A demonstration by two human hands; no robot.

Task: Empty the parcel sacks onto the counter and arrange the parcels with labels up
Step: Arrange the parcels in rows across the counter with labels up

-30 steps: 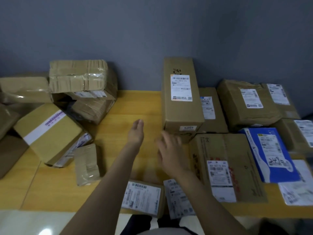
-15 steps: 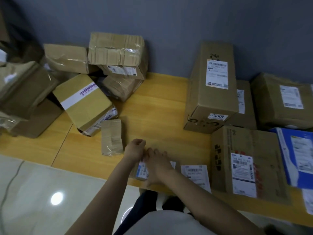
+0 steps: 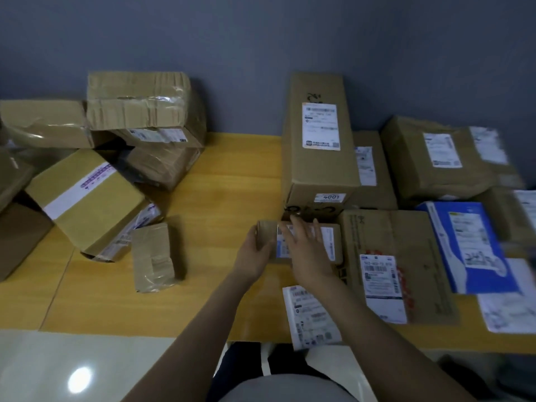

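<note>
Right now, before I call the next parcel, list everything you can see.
wall: one, grey, behind.
floor: one, pale, front left.
counter: one, yellow wood, centre.
box pile: at least six, brown, left.
taped parcel: one, brown, before pile.
tall box: one, brown, centre rear.
rear boxes: at least three, brown, right.
flat box: one, brown, right front.
blue mailer: one, blue, far right.
white mailers: two, white, front edge.
small box: one, brown, before tall box.
left hand: one, grips small box's end.
right hand: one, flat atop it.
</note>
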